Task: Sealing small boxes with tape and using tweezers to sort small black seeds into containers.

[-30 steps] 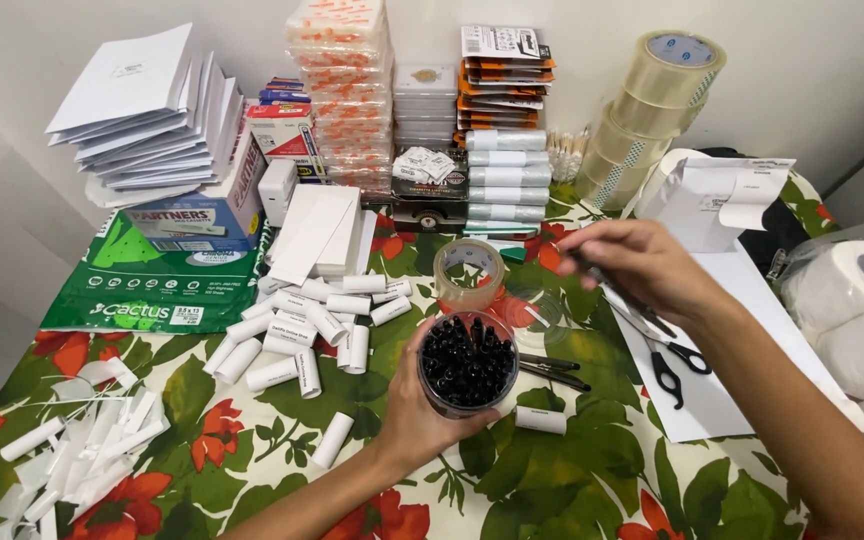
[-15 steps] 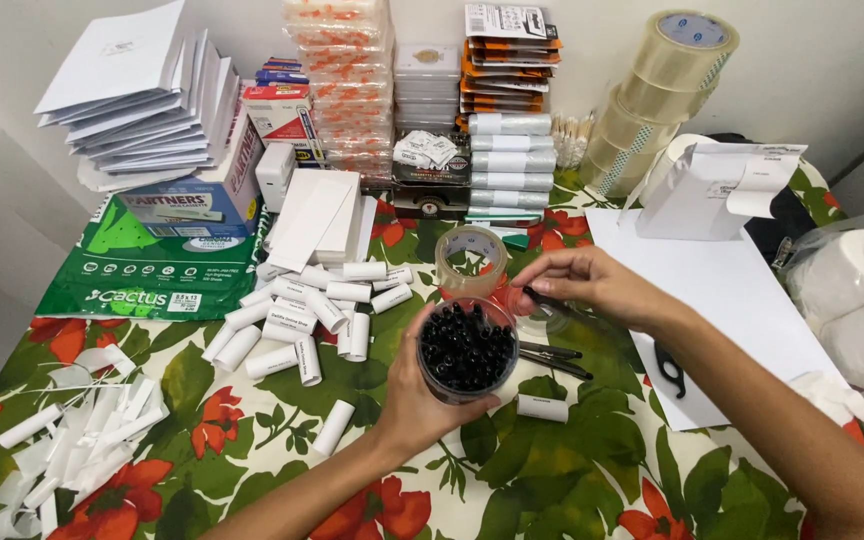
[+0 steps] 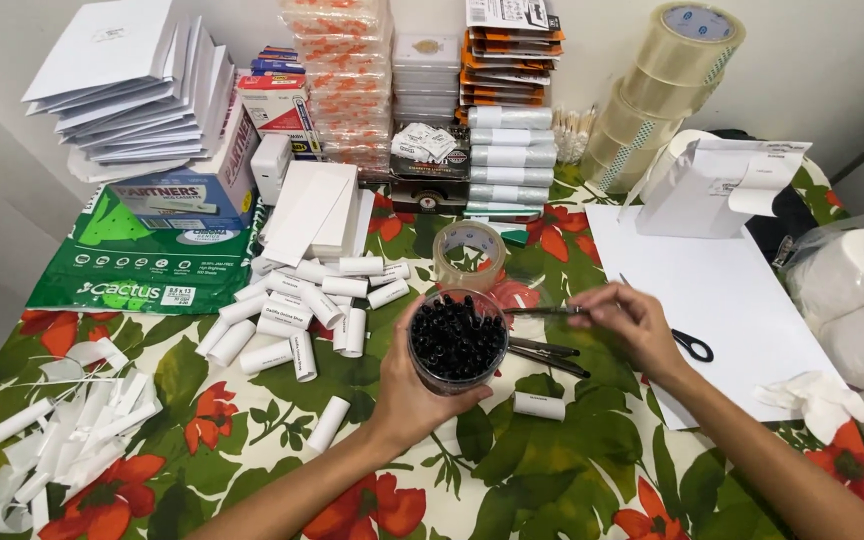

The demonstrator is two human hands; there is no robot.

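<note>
Black pens packed upright fill the clear cup (image 3: 457, 342) that my left hand (image 3: 407, 385) wraps from below, fingers curled round its wall, near the middle of the flowered tablecloth (image 3: 252, 450). My right hand (image 3: 632, 325) is just right of the cup, fingertips pinched narrow on one thin black pen (image 3: 542, 311) that lies level with its far end touching the cup's rim. Two more loose pens (image 3: 547, 355) lie under that hand, and black-handled scissors (image 3: 692, 346) rest on the white sheet (image 3: 722, 300) beside my wrist. Open cloth runs toward me at the near edge, between my forearms and to the left of them; the far half of the table is crowded up to the wall. One small white paper roll (image 3: 539, 405) lies alone below the cup, another (image 3: 329, 423) to its left, and a heap of more than a dozen (image 3: 302, 300) sits left of the cup. A single tape roll (image 3: 468, 252) stands just behind the cup, and three big clear ones (image 3: 667, 90) are stacked at the back right. A flat green package (image 3: 137, 265) lies at the left edge under a blue box (image 3: 187, 185), with white envelopes (image 3: 127, 85) piled above it. Toilet rolls in plastic (image 3: 852, 290) crowd the right edge.
</note>
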